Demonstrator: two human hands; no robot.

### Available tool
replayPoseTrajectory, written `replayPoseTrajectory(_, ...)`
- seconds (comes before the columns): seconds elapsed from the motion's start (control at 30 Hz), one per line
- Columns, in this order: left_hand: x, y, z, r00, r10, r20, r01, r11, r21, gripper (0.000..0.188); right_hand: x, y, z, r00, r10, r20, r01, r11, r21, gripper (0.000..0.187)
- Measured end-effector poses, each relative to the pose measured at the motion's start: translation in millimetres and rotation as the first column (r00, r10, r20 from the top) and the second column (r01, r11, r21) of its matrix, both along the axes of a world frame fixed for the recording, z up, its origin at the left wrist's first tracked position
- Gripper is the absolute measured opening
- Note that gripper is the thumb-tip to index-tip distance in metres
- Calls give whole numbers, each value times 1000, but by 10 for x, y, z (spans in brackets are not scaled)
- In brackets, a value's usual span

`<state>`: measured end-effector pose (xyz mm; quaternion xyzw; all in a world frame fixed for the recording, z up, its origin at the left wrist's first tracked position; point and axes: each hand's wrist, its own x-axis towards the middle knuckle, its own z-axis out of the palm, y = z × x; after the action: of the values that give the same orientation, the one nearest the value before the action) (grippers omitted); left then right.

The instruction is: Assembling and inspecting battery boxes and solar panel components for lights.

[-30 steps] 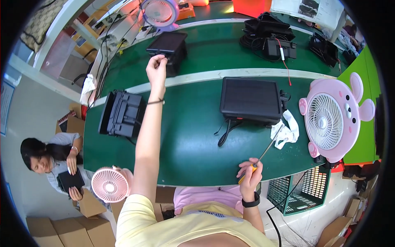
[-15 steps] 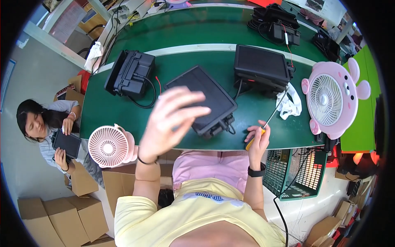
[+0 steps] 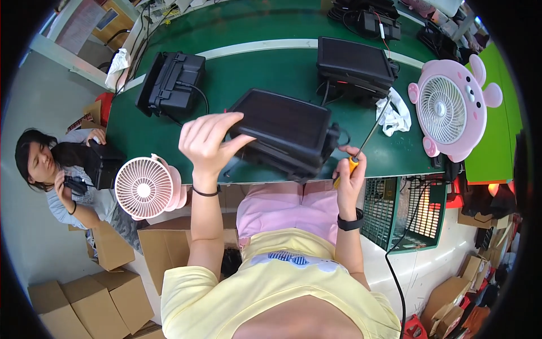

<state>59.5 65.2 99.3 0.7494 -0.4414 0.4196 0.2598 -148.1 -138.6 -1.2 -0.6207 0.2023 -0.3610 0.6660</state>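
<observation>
A black box-shaped device with a flat screen-like panel [image 3: 285,121] is tilted above the near part of the green table. My left hand [image 3: 209,141] grips its left corner between thumb and fingers. At the device's right end, close to a short black cable, my right hand [image 3: 351,169] is closed round the yellow handle of a screwdriver [image 3: 368,137], whose long shaft points up and away. Another black device [image 3: 358,62] sits at the back right, and a third [image 3: 175,82], showing its cased side with a cable, sits at the back left.
A pink round fan [image 3: 144,189] stands at the table's left edge, and a pink animal-shaped fan [image 3: 443,110] at the right. A white cloth [image 3: 397,116] lies near the screwdriver. A green crate [image 3: 403,217] is below the right edge. At left, another person [image 3: 73,175] handles a black device.
My left hand has come down onto the device's left corner and closed on it. The device has turned and tilted. My right hand still holds the screwdriver; the view has shifted slightly.
</observation>
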Motion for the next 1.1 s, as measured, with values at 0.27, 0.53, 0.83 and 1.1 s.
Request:
replayPoseTrajectory(0.27,1,-142,75,986,72,-153,-85,993,-81,28,234,169,138,999,51,10,-52,997,56,36)
replayPoseTrajectory(0.53,17,-113,51,996,2,-86,-13,991,-130,24,351,135,116,992,108,61,-107,994,-12,49)
replayPoseTrajectory(0.83,-134,-83,289,998,-54,19,57,990,-133,32,292,36,141,989,118,85,-138,946,292,26)
replayPoseTrajectory(1.1,433,-293,268,971,39,-238,-118,937,-328,27,559,58,152,996,65,-69,-57,993,107,30)
